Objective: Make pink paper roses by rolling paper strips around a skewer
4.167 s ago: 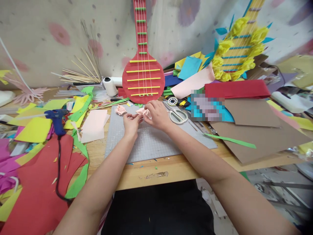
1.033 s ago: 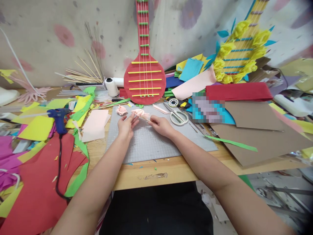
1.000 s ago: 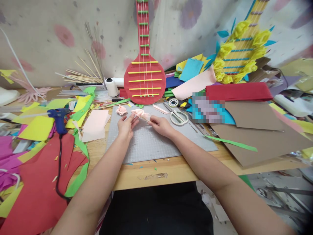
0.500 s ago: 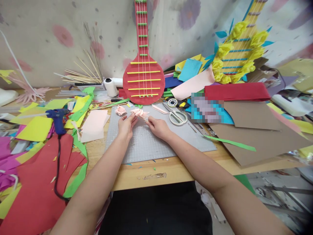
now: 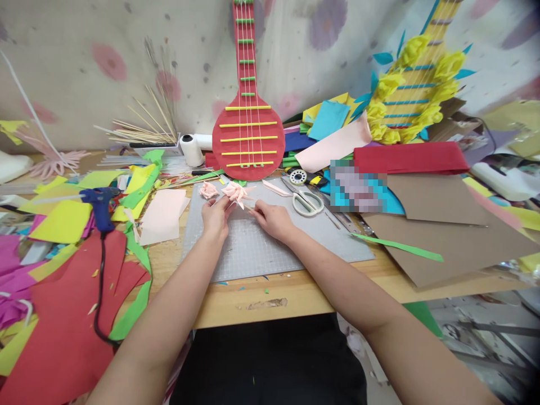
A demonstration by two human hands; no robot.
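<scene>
Over the grey cutting mat (image 5: 253, 253), my left hand (image 5: 216, 216) pinches a pale pink paper flower (image 5: 236, 192) by its lower left side. The flower's pointed petals spread upward and to the right. My right hand (image 5: 272, 218) is closed just to the right of it, fingers curled round a thin stick (image 5: 250, 209) whose tip points at the petals; most of the stick is hidden in the hand. A second pink paper flower (image 5: 208, 190) lies on the mat beyond my left hand. Grey-handled scissors (image 5: 307, 203) rest to the right, near a pink paper strip (image 5: 276, 188).
A red paper-covered instrument (image 5: 248, 140) stands at the back, a yellow one with flowers (image 5: 407, 101) to its right. A blue glue gun (image 5: 99, 208) sits among coloured paper scraps on the left. Brown cardboard (image 5: 447, 242) covers the right side, overhanging the front edge.
The pink flower has turned in my left fingers, so its petals now show more fully and one points down toward me. Both hands have stayed in nearly the same place.
</scene>
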